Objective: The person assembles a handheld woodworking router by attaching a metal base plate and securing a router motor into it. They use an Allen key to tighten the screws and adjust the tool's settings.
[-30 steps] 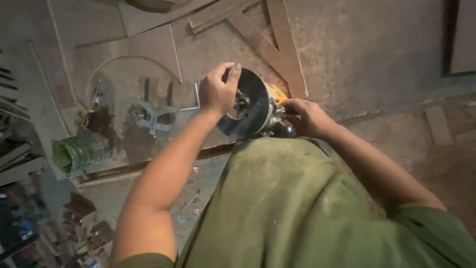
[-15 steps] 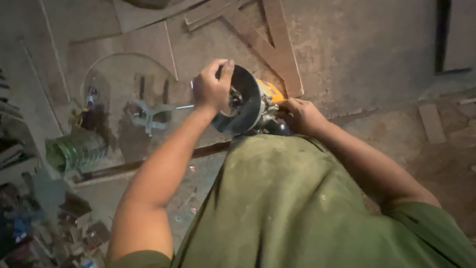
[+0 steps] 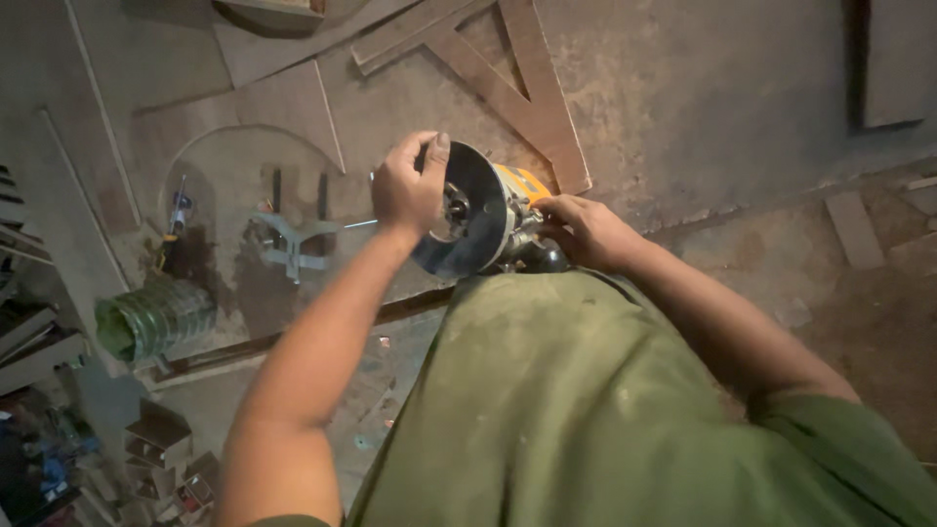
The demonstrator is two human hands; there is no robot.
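We see no labels, signs or screens. Only package-like things: small open boxes [image 3: 161, 444], brownish, stacked at lower left, well below and left of our left hand [image 3: 408, 190] gripping round tool base. Green ribbed roll [image 3: 156, 317] lies left of same hand, above boxes; whether packaging, cannot tell.

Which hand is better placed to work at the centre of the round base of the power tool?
Left, probably. The left hand already grips the round base at its rim beside the centre, while the right hand holds the tool's orange body behind.
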